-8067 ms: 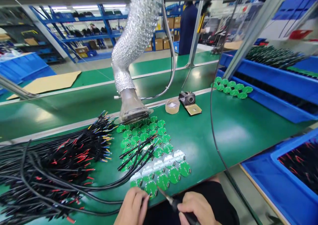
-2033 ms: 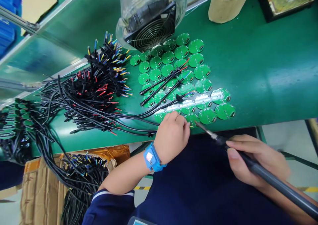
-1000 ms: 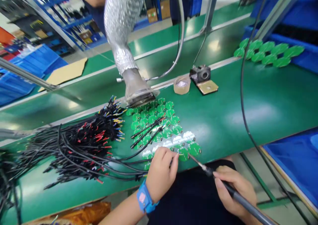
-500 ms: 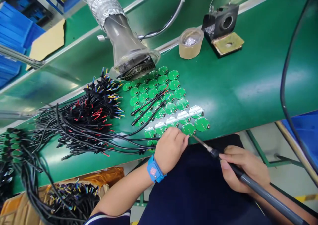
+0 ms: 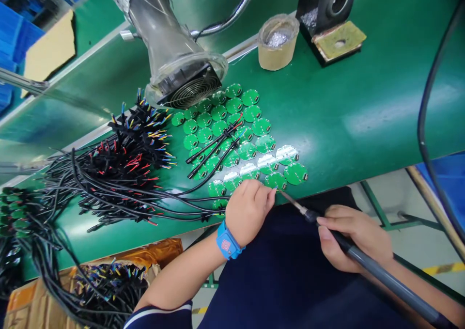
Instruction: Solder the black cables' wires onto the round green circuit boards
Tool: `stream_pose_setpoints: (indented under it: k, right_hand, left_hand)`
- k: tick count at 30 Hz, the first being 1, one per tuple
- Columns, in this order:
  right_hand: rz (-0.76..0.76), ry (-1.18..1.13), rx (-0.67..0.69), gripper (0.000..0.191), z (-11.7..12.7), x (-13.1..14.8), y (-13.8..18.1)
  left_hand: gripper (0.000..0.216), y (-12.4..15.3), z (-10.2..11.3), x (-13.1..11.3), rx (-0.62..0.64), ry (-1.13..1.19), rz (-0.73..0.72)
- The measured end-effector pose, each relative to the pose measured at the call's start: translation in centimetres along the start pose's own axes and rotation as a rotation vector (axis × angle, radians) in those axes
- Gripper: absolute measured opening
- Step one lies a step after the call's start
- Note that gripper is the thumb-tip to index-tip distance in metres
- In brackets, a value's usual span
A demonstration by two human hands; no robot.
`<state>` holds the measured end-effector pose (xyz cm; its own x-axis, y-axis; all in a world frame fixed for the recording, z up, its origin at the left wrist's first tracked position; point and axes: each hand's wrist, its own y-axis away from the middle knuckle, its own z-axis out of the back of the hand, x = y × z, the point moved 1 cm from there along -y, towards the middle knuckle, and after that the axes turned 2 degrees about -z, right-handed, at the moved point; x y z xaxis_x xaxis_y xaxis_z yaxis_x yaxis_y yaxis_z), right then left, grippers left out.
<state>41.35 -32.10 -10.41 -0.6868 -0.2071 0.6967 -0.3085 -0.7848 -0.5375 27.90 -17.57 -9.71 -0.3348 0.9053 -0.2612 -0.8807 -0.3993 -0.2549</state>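
My right hand (image 5: pixel 356 237) grips a soldering iron (image 5: pixel 348 246) by its dark handle. The iron's metal tip points left and meets my left fingertips at the front edge of the bench. Closed in a pinch, my left hand (image 5: pixel 249 205) wears a blue wrist strap (image 5: pixel 228 242); what it holds is mostly hidden, with only a tiny bit showing at the fingertips. Just beyond the fingertips lies a round green circuit board (image 5: pixel 275 180), one of several in rows. Black cables (image 5: pixel 185 212) run from the left up to my left hand. Two short black leads (image 5: pixel 214 145) lie across the boards.
A fume extractor hose (image 5: pixel 156 28) with a fan hangs over the back boards. A tape-roll cup (image 5: pixel 278 43) and an iron stand with sponge (image 5: pixel 334 33) are behind. A cable heap (image 5: pixel 119 169) covers the left; a carton of cables (image 5: pixel 109 290) is below.
The view has shifted slightly, so the bench things appear a little higher and further left. Both hands keep their grips, and the iron's tip stays at my left fingertips.
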Motion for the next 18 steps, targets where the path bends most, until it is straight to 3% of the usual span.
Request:
stream_pose_setpoints:
  k: [5, 11, 18]
  right_hand:
    - [0.003, 0.02, 0.031, 0.021, 0.1, 0.1, -0.1]
    - [-0.106, -0.027, 0.081, 0.013, 0.5, -0.2, 0.0]
    - [-0.023, 0.133, 0.151, 0.006, 0.1, 0.2, -1.4]
  left_hand:
    - [0.017, 0.0, -0.3, 0.1, 0.004, -0.013, -0.005]
    - [0.016, 0.0, -0.2, 0.1, 0.007, -0.007, 0.001]
    - [0.017, -0.1, -0.1, -0.2, 0.002, -0.025, 0.03]
